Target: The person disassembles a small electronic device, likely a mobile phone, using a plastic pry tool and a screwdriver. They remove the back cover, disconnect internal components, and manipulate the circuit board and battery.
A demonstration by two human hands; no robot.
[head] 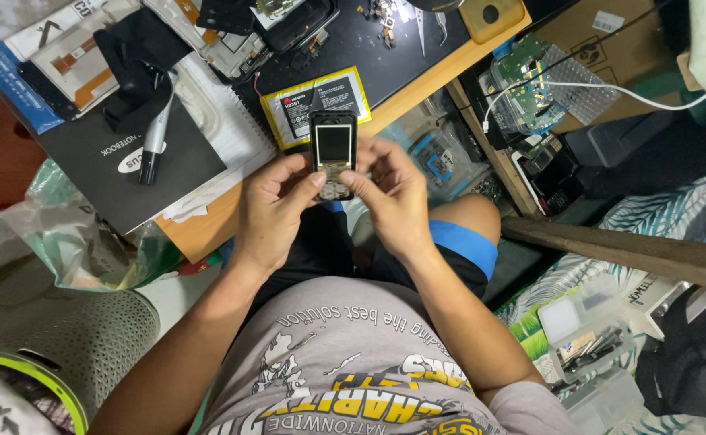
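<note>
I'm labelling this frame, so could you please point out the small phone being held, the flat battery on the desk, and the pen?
Phone (334,145), head view, on its dark screen.
Battery (295,109), head view, on its black label left of the phone.
Pen (153,141), head view, on its silver barrel.

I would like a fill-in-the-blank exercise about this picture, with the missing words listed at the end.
1. Both hands, the left hand and the right hand, hold a small ____.
2. The flat battery with the yellow border lies on the ____ mat.
3. A marker pen rests on a black ____.
4. The clear plastic box lies to the person's ____ side.

Missing words: phone; black; notebook; right
</note>
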